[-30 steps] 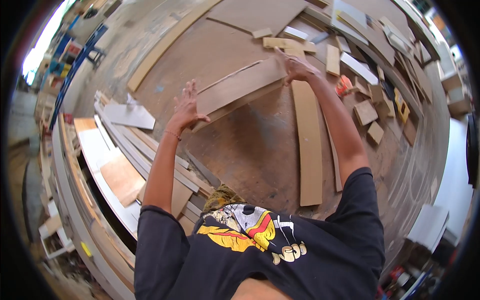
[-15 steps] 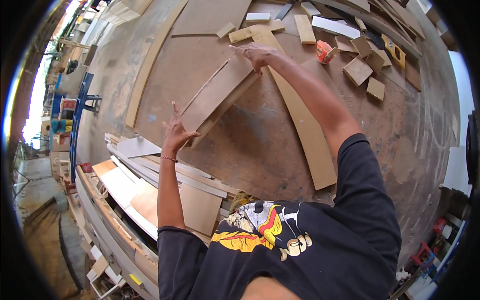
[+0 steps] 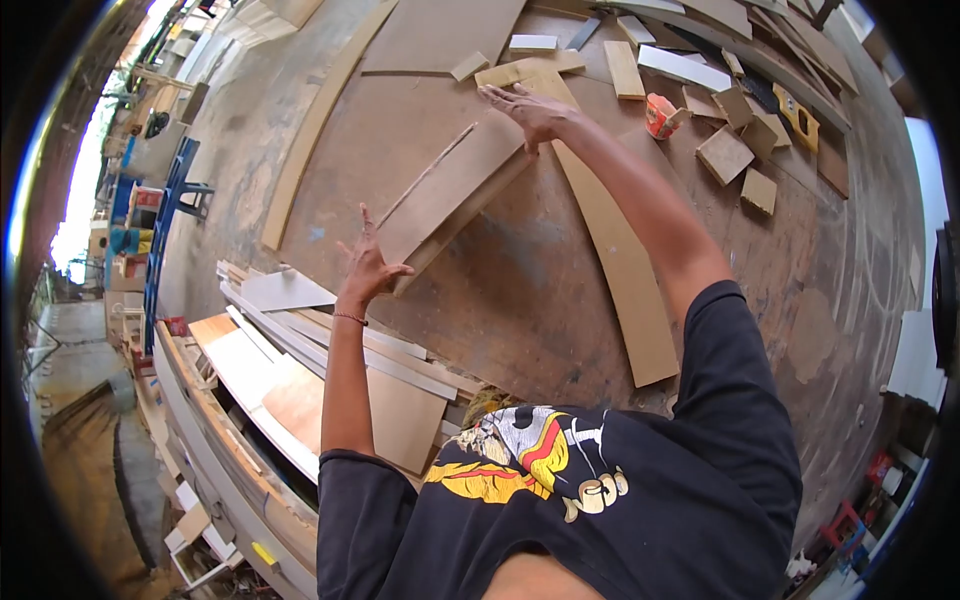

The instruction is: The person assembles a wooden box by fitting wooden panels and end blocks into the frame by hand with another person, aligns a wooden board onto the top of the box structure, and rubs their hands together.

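A long wooden piece (image 3: 455, 187) with a flat brown top lies slanted on the brown worktable (image 3: 530, 310). At its near left end is my left hand (image 3: 366, 268), fingers spread and thumb against the end. My right hand (image 3: 530, 115) rests over the far right end, its fingers stretched out across the top. A thin rough strip runs along the far edge of the piece. Just right of it a long plywood board (image 3: 620, 260) lies on the table, its upper part partly hidden by my right hand and forearm.
An orange-red cup (image 3: 661, 116), small wood blocks (image 3: 725, 154) and a yellow-handled saw (image 3: 797, 116) lie at the upper right. A long strip (image 3: 325, 130) lies at the upper left. Stacked offcuts (image 3: 290, 385) are at the lower left, with a blue stand (image 3: 172, 215) beyond.
The view has turned and shifted, so the wooden piece appears more steeply slanted than a second ago. Both hands remain at its two ends.
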Tool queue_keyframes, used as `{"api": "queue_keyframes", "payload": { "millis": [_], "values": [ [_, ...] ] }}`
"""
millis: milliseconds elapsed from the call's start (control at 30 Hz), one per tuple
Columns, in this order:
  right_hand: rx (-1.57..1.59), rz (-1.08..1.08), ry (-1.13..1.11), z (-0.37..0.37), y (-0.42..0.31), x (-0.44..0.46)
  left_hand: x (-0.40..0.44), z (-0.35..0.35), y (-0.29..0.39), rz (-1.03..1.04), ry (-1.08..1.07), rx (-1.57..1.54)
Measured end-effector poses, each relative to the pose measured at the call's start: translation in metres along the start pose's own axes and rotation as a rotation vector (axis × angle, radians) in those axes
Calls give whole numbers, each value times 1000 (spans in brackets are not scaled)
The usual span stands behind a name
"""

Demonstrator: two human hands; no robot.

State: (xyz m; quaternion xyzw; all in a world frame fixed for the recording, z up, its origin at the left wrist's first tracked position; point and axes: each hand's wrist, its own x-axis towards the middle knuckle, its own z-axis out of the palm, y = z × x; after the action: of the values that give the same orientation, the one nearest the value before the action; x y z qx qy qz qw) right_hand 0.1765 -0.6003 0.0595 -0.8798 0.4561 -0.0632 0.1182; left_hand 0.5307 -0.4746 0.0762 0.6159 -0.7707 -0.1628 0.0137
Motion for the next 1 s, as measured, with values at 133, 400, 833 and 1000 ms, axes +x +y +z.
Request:
{"api": "queue_keyframes", "payload": {
  "millis": [133, 400, 833, 1000],
  "values": [
    [58, 35, 29, 1, 8, -13, -11, 6, 4, -7, 64, 136],
    [412, 543, 671, 19, -60, -78, -51, 34, 45, 225, 480, -22],
    [693, 810, 826, 89, -207, -191, -94, 116, 168, 266, 76, -794],
    [1062, 952, 838, 100, -247, -231, -143, 125, 167, 219, -128, -1026]
  ]
}}
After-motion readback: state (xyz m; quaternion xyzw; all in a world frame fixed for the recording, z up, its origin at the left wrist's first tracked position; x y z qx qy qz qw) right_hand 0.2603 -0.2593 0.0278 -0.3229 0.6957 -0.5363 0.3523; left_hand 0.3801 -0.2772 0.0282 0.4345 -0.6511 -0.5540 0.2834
